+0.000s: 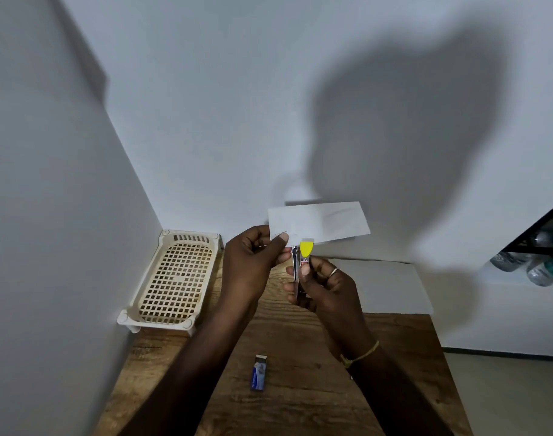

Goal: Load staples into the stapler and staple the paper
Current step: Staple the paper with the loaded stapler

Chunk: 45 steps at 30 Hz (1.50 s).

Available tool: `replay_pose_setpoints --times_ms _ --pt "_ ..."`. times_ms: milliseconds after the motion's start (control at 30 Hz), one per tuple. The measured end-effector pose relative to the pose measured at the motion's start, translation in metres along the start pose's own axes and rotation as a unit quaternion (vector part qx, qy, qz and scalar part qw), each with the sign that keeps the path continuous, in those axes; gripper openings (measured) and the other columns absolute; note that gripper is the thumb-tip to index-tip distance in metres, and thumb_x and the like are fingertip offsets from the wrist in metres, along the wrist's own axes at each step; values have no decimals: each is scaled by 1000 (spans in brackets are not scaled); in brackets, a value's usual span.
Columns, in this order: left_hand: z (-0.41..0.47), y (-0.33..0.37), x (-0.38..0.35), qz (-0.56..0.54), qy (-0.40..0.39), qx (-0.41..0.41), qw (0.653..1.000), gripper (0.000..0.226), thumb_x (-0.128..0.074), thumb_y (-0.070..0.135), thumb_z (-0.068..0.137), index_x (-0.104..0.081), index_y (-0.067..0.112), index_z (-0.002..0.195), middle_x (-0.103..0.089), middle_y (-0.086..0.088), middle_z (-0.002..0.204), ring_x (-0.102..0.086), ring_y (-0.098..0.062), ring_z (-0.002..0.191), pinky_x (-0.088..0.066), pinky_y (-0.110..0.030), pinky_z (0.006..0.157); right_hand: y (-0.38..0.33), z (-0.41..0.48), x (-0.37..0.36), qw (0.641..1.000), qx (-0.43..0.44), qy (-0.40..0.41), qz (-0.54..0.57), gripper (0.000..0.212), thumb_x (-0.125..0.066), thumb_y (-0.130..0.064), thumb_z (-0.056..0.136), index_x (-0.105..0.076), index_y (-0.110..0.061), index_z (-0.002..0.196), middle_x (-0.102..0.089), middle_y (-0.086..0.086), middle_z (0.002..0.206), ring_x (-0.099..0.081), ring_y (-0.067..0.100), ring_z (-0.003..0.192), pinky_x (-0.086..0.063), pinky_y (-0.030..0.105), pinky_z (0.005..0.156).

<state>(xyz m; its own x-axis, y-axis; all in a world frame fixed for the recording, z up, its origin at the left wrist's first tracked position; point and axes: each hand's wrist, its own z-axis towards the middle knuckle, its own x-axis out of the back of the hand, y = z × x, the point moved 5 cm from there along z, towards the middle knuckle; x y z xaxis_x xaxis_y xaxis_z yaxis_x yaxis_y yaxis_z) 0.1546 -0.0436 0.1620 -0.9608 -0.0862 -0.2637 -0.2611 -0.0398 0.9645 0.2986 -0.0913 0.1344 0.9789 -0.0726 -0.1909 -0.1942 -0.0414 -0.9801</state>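
My left hand (253,262) pinches the lower left corner of a folded white paper (319,222), held up above the wooden table (300,388). My right hand (328,287) grips a small metal stapler (300,265) with a yellow tip, held upright. The stapler's yellow end meets the paper's lower edge, just right of my left thumb. A small blue staple box (258,372) lies on the table near the front, between my forearms.
A cream plastic basket tray (174,278) sits at the table's back left corner against the wall. A white sheet (391,287) lies on the table at the back right. Plastic bottles (536,265) rest on a shelf at the far right.
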Motion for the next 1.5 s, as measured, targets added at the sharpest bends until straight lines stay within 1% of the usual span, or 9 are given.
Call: replay_pose_setpoints --times_ms 167,367,600,733,1200,1300,1400,1433,1500 --pt "-1 0 -2 22 -18 -7 1000 5 -75 8 90 -78 11 92 -74 2 71 -76 -18 76 -62 -27 71 2 -1 0 1000 -16 -6 16 33 -62 -41 92 -74 -21 115 -77 9 108 -75 30 94 -61 39 77" --pt "-4 -4 -2 36 -26 1 999 7 -76 8 89 -80 12 94 -80 -4 84 -76 -17 74 -60 -26 69 -3 0 -1 1000 -15 4 14 36 -68 -45 89 -74 -20 115 -77 9 107 -76 28 91 -61 39 77" --pt "-7 -7 -1 1 -35 22 999 11 -76 6 89 -83 15 91 -80 -7 82 -74 -16 72 -59 -24 68 -1 2 -5 987 -95 19 129 40 -78 -44 74 -79 -14 100 -76 16 104 -73 23 79 -60 30 68" --pt "-9 -11 -1 -1 -41 36 999 8 -76 6 89 -81 9 95 -80 -6 86 -75 -16 76 -60 -25 70 4 3 -6 973 -140 38 181 49 -74 -35 77 -70 -1 113 -73 18 100 -70 18 72 -59 28 63" --pt "-7 -17 -2 -13 -37 54 998 11 -74 3 89 -79 3 99 -80 -12 89 -75 -19 78 -61 -27 70 4 6 -2 973 -129 75 176 44 -76 -28 75 -72 6 103 -72 21 87 -68 22 69 -60 29 62" --pt "-7 -21 -2 -2 -44 68 997 7 -74 9 91 -79 5 92 -78 -10 86 -74 -22 81 -61 -30 76 5 7 -1 974 -122 79 175 34 -78 -25 72 -75 4 90 -72 20 80 -68 22 64 -59 28 57" --pt "-7 -21 -4 -9 -49 95 994 39 -76 34 91 -74 -4 91 -75 -19 89 -73 -24 89 -60 -33 83 7 9 0 978 -112 78 159 26 -80 -25 70 -78 0 79 -73 19 78 -68 22 64 -59 27 59" --pt "-6 -20 -6 -3 -58 96 994 46 -77 43 88 -74 -3 92 -76 -17 92 -74 -23 93 -61 -35 86 8 9 0 980 -107 79 146 26 -80 -26 71 -79 -2 79 -73 19 78 -68 22 66 -59 28 60" --pt "-7 -17 -9 22 -80 87 993 41 -80 50 83 -80 10 90 -79 -6 92 -76 -20 94 -61 -36 86 10 10 -2 986 -93 75 118 27 -80 -28 73 -79 -2 81 -73 18 79 -68 24 69 -59 29 63"
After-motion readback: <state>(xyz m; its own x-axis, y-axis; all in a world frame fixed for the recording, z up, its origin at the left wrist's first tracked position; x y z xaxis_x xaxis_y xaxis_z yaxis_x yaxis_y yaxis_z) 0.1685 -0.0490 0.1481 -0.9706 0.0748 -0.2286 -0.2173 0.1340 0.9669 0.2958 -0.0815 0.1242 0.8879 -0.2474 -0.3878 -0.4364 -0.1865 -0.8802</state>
